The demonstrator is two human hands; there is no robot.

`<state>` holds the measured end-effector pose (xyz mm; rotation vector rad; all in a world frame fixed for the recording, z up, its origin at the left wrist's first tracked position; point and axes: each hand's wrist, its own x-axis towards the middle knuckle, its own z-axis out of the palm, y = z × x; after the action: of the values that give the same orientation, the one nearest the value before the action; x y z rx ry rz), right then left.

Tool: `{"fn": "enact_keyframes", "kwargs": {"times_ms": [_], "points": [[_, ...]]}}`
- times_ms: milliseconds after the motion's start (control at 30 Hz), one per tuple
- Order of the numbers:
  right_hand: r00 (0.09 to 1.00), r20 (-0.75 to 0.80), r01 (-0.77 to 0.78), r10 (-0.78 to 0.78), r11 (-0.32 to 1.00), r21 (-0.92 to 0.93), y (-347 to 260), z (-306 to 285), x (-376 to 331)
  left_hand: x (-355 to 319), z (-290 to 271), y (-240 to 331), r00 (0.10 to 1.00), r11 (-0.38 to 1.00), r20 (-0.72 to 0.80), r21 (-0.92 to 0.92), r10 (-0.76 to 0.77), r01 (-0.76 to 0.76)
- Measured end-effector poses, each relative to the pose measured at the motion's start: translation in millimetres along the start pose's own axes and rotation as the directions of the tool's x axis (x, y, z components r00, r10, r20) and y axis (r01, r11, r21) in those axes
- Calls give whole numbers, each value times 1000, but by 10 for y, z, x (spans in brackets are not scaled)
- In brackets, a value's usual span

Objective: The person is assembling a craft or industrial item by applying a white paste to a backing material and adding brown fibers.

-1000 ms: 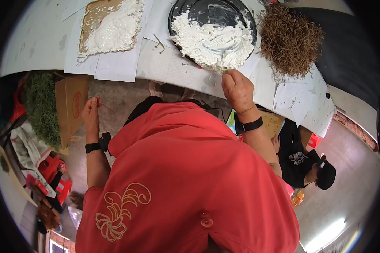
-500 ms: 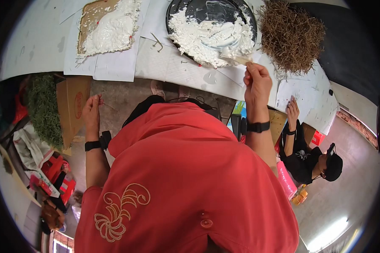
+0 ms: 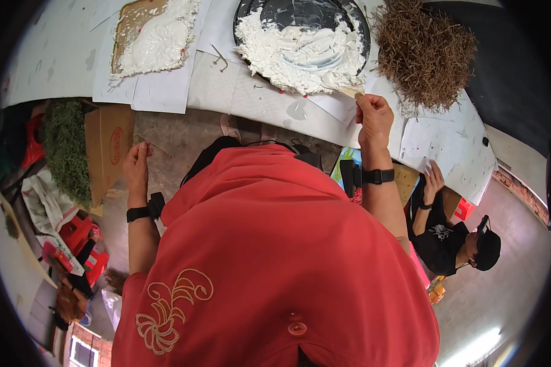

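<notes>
My right hand (image 3: 374, 121) is closed in a pinch on a flat pale stick (image 3: 349, 91) at the near right edge of a round black tray (image 3: 241, 18). Thick white paste (image 3: 306, 58) covers much of that tray, heaped in ridges toward the near side. Away from the table, over the floor on the left, my left hand (image 3: 137, 168) has its fingertips pressed together. A very thin stem (image 3: 158, 145) seems to stick out of them, too fine to make out well.
A clump of brown dry twigs (image 3: 425, 52) lies right of the tray. On the left is a cardboard piece (image 3: 125, 35) spread with white paste. Bent stems (image 3: 219, 58) lie between. Below stand a cardboard box (image 3: 108, 144) and green foliage (image 3: 67, 153). A co-worker (image 3: 456, 238) is at the right.
My right hand and the stick have shifted slightly down, from the paste to the tray's near edge. My left hand stays pinched. The co-worker's hand has turned and moved a little lower.
</notes>
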<state>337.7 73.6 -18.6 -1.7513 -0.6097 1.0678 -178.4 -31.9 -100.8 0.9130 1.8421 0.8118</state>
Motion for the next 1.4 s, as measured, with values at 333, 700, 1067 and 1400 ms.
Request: {"fn": "enact_keyframes", "kwargs": {"times_ms": [333,700,1067,1400], "points": [[963,85,266,-257,957,-115,-355,-91,-41,-314,-68,-209,993,998,-118,56,-3,10],[954,256,217,-154,946,-239,-235,-303,155,-862,-163,194,975,977,-215,192,-54,96],[959,-2,284,-284,959,-21,-349,-13,-441,416,-501,341,996,981,-57,186,71,-60],[982,146,117,-118,993,17,-717,1654,-967,1196,-1065,800,938,917,54,198,343,-347]]}}
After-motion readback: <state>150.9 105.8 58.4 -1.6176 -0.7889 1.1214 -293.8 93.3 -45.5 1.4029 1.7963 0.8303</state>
